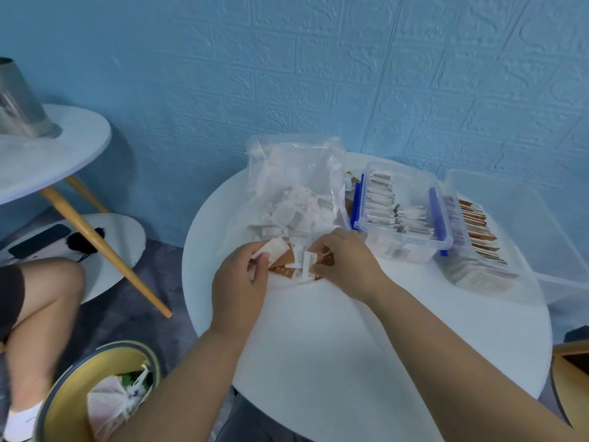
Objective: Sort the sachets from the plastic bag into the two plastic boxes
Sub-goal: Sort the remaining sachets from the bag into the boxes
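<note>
My left hand (240, 279) pinches a sachet (275, 250), my right hand (344, 260) grips a second sachet (308, 263) just beside the plastic bag (296, 186), the white table (350, 346) lies open toward its near edge, and the print is too small to read

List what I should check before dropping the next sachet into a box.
1. Left hand grips a sachet: ok.
2. Right hand pinches the loose sachets on the table: ok.
3. Which kind each hand has: cannot tell.
4. Box with blue clips is open, white sachets inside: ok.
5. Big clear box is open, brown sachets inside: ok.
6. Plastic bag has sachets left: ok.
</note>
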